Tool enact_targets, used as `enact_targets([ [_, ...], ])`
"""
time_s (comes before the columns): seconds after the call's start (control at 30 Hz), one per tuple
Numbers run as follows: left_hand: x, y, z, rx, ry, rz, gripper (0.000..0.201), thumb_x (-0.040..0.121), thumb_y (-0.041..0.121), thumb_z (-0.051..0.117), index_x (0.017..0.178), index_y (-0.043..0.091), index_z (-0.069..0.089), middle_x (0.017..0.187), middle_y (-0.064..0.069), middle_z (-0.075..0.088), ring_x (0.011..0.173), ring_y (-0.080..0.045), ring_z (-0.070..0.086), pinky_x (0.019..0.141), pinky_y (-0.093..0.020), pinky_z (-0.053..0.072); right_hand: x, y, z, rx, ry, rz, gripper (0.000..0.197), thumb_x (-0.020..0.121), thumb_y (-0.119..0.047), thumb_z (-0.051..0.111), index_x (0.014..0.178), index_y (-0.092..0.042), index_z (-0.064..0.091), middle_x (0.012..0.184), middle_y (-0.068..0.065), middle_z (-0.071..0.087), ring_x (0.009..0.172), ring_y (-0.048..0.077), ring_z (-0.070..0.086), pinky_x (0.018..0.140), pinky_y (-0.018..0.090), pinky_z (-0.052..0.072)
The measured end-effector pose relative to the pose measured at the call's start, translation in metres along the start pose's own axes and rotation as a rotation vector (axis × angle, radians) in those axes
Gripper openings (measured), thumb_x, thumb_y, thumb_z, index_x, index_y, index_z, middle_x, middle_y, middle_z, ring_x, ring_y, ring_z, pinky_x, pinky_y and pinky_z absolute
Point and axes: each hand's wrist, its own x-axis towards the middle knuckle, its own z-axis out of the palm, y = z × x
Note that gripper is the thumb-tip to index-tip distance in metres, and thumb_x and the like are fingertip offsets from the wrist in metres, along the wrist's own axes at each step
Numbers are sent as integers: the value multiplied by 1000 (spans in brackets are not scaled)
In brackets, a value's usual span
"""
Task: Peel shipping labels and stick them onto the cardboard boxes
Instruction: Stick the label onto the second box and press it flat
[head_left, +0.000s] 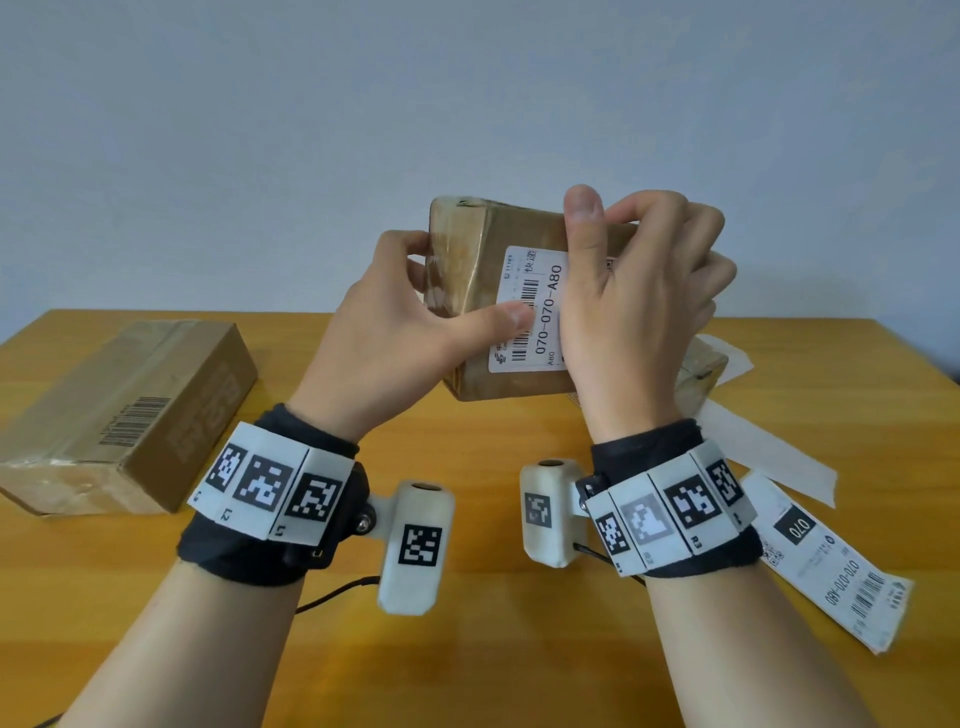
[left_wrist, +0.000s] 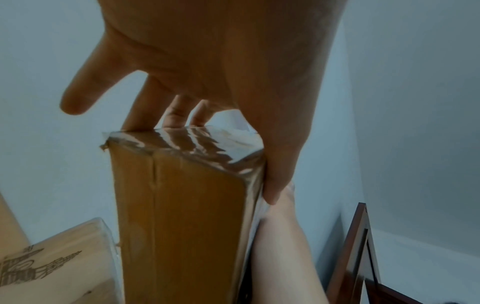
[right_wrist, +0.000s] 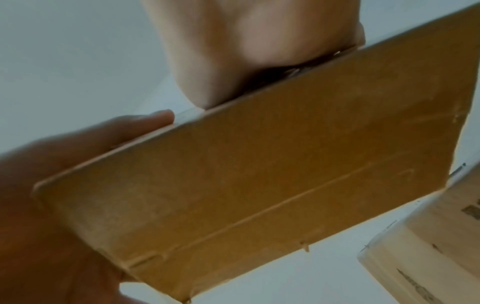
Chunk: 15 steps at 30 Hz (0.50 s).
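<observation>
I hold a tape-wrapped cardboard box (head_left: 467, 270) up above the table, tilted. A white shipping label (head_left: 540, 306) printed 070-070-A80 lies on the face turned toward me. My left hand (head_left: 410, 322) grips the box's left end, with its thumb lying on the label's lower left part. My right hand (head_left: 634, 312) holds the right side; its thumb presses flat up along the label and its fingers curl over the far edge. The left wrist view shows the box (left_wrist: 182, 216) clamped between fingers and thumb (left_wrist: 272, 191). In the right wrist view the box's underside (right_wrist: 259, 164) fills the frame.
A longer cardboard box (head_left: 124, 415) lies on the wooden table (head_left: 493, 649) at the left. Another label sheet (head_left: 831, 561) lies at the right, with white backing strips (head_left: 769, 452) beyond it. A third taped box (head_left: 701, 369) sits behind my right hand.
</observation>
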Motion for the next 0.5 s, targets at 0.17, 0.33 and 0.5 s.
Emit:
enact_targets([
  [0.17,0,-2,-3,20,24,49,92,59,72,82,134,33,45,115,18,63,95,0,69,86,-39,63,0,3,1,60,49,-7,83,88,-86,20,106,-16,60,118,6,52,103,27,40,83,38,38],
  [0.33,-2,-2,1,26,18,102,99,54,78,80,134,30,45,116,20,62,95,13,64,86,-34,61,10,13,-1,146,113,61,69,94,-68,24,98,-12,63,112,7,52,103,23,38,83,29,29],
  [0.5,0,-4,0,18,19,112,102,52,78,79,135,29,47,120,19,63,103,16,60,91,-34,60,13,22,0,204,181,53,68,99,-60,26,87,-8,69,100,5,54,97,21,40,76,20,26],
])
